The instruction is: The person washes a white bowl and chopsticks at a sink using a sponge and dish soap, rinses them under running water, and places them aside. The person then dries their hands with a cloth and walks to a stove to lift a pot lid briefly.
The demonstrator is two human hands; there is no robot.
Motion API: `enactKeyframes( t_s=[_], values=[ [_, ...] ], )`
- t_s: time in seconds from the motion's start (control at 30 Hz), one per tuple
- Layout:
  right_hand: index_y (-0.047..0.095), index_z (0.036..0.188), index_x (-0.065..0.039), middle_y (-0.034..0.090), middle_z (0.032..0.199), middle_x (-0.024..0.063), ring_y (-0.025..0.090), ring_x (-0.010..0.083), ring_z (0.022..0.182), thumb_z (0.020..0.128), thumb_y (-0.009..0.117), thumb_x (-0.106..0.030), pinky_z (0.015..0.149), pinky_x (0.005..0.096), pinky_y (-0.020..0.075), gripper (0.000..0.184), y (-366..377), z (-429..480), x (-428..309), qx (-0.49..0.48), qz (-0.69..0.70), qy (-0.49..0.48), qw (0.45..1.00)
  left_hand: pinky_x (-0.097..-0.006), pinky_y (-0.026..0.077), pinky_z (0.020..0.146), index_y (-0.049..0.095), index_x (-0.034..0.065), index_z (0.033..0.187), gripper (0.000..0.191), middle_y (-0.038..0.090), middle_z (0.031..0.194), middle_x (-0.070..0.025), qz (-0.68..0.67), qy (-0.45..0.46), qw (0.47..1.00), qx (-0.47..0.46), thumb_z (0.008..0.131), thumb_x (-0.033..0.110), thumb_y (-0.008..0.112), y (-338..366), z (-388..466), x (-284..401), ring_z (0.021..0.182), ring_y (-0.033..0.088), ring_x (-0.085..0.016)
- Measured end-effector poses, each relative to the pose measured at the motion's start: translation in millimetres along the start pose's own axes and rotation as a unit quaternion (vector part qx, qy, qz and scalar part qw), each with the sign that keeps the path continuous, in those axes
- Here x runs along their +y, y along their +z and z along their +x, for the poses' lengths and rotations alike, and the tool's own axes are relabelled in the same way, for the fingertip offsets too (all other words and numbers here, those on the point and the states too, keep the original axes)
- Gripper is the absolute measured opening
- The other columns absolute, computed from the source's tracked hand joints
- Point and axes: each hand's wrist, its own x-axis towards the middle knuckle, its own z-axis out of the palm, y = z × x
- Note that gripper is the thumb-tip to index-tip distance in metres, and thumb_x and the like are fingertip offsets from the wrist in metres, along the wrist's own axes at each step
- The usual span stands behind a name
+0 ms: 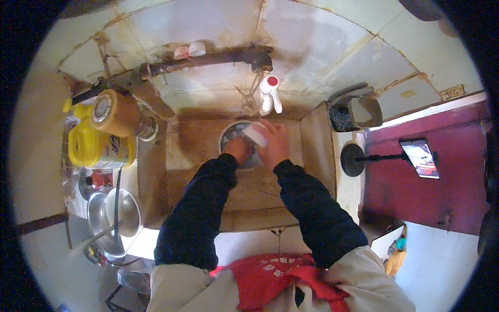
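Note:
A round metal basin (224, 136) sits on the brown floor of a tiled sink (195, 191), under a white tap (266, 99) with a red cap. My right hand (276, 142) grips a pale, flat-looking object (255, 134) over the basin's right side; blur hides its exact kind. My left hand (238, 150) reaches down inside the basin, left of the pale object. Its fingers are hidden, so I cannot tell whether they hold anything. Dark sleeves cover both forearms.
Left of the sink stand a yellow plastic tub (84, 144), an orange-lidded jar (117, 113) and metal bowls (97, 218). A dark pipe (195, 60) runs along the wall. On the right are a scrubber holder (364, 111) and a phone (421, 158) on a round-based stand (353, 160).

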Motion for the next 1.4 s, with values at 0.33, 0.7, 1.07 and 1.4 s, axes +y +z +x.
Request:
enactKeyframes(
  t_s=[0.33,0.7,1.07,1.4],
  values=[
    [0.053,0.124,-0.006,0.056,0.122,0.0135,0.05,0.0278,0.116,0.088,0.056,-0.02,0.101,0.0387,0.0368,0.039,-98,-63,-23,0.127,0.176,0.21,0.953,-0.0452,0.048,0.083,0.061,0.0094,0.103,0.029,0.066,0.096,-0.0134,0.094,0.101,0.954,0.266,0.074,0.007,0.056,-101,-169,52,0.101,0.059,-0.032],
    [0.042,0.131,0.0,0.056,0.12,0.0172,0.063,0.0276,0.101,0.096,0.046,-0.034,0.081,0.039,0.055,0.049,-235,-209,-2,0.257,0.413,0.49,0.724,-0.0468,0.048,0.074,0.058,0.0068,0.102,0.023,0.064,0.095,-0.0131,0.205,-0.313,0.872,0.317,0.081,0.015,0.063,-184,-393,-45,0.088,0.059,-0.035],
    [0.048,0.124,0.004,0.06,0.114,0.0149,0.06,0.024,0.101,0.087,0.06,-0.022,0.086,0.0359,0.0495,0.047,-239,-278,71,0.279,0.304,0.538,0.735,-0.0437,0.048,0.072,0.061,0.0044,0.09,0.013,0.062,0.087,-0.0136,0.137,-0.282,0.886,0.342,0.079,0.011,0.064,-176,-388,0,0.081,0.06,-0.033],
    [0.055,0.118,0.004,0.064,0.105,0.0107,0.061,0.0189,0.091,0.089,0.06,-0.018,0.08,0.03,0.0488,0.037,-222,-280,94,0.303,0.312,0.509,0.742,-0.0434,0.047,0.071,0.061,0.0062,0.091,0.016,0.062,0.085,-0.013,-0.094,0.194,0.972,0.093,0.076,0.011,0.065,-69,-176,260,0.084,0.059,-0.033]
  ],
)
